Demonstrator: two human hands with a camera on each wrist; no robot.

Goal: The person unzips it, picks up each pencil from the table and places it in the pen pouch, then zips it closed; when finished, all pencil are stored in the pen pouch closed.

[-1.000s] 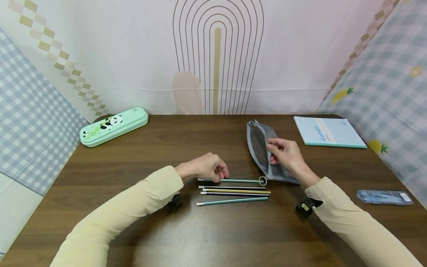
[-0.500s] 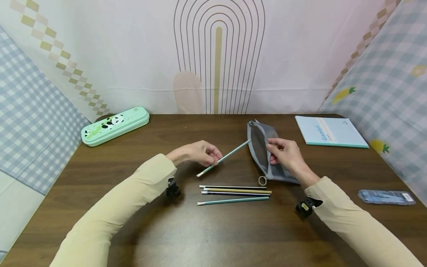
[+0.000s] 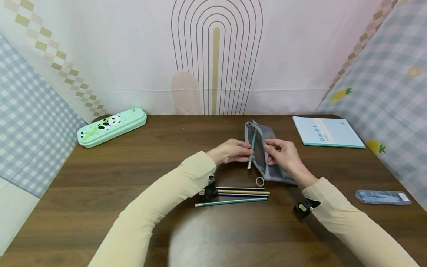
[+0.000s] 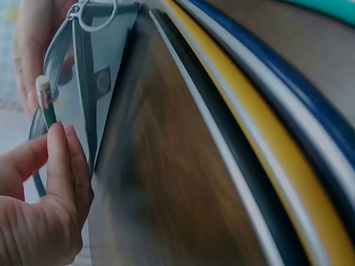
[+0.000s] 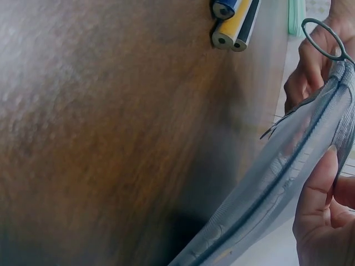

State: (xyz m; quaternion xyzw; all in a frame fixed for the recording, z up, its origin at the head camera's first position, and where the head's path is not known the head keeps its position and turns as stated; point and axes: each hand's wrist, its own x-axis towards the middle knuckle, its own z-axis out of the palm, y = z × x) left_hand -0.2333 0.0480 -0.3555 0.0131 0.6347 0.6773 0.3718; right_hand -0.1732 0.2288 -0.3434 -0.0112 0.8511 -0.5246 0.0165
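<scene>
My left hand (image 3: 233,151) pinches a teal pencil (image 3: 252,148) near its eraser end, at the mouth of a grey mesh zipper pouch (image 3: 280,171). The pencil's far end lies inside the pouch opening; its white eraser (image 4: 43,83) sticks out toward me in the left wrist view. My right hand (image 3: 283,154) pinches the pouch's right edge between thumb and fingers, and the pouch mouth gapes. A ring pull (image 3: 260,181) hangs at the pouch's near corner. On the table below, another teal pencil (image 3: 233,202) lies apart from a gold pencil (image 3: 243,192) and two dark ones beside it.
A mint panda pencil case (image 3: 111,127) sits at the back left of the wooden table (image 3: 160,137). At the back right lies a light blue notebook (image 3: 328,131). A small clear blue case (image 3: 383,197) rests near the right edge.
My left hand has lifted the teal pencil off the table and carried it right, turning it steeper, with its far end now in the pouch opening. My right hand keeps its hold on the pouch.
</scene>
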